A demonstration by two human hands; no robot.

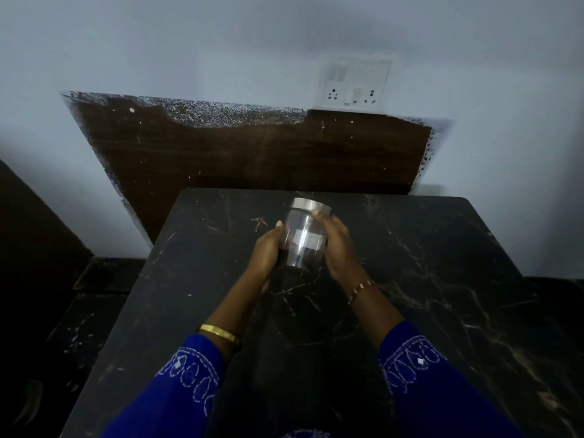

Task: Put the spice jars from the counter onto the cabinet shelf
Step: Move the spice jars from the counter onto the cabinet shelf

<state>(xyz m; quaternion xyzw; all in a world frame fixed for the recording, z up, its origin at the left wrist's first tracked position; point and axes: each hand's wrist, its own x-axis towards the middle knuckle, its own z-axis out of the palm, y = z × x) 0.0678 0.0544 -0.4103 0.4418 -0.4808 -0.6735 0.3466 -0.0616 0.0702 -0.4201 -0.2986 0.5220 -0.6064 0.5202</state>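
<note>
Blue embroidered sleeves [189, 384] lead to both hands. Left hand [267, 248] and right hand [335, 245] clasp the clear plastic jar with a silver lid [305, 237] between them, above the black marble counter [410, 279], probably for a steady carry. No shelf shows.

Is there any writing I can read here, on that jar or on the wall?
None can be read.
Clear jar, held between left hand and right hand: small pale labels on its side, too blurred to read.
Wall socket plate: only switches and pin holes show, no legible marking.
</note>
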